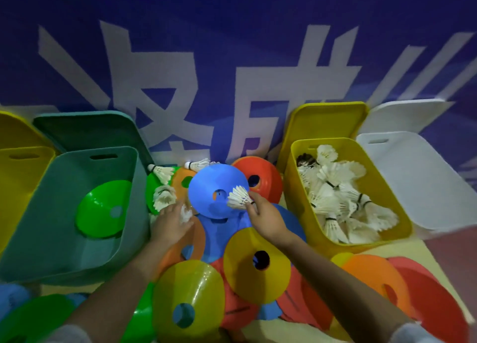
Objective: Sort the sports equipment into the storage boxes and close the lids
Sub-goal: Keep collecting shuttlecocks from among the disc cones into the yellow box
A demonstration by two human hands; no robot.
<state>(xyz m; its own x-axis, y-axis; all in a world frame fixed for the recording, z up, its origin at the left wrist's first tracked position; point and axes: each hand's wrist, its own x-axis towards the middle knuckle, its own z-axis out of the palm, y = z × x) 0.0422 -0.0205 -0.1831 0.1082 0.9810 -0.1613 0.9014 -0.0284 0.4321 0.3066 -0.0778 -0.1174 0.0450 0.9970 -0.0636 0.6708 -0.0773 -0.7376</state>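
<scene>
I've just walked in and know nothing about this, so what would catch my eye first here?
Probably the heap of bright disc cones in the middle, where the right hand pinches a white shuttlecock over a blue one. To the right, a yellow box brims with shuttlecocks; to the left, a teal box holds one green cone.

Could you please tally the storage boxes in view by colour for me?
Yellow boxes: 2
Teal box: 1
White box: 1
Total: 4
</scene>
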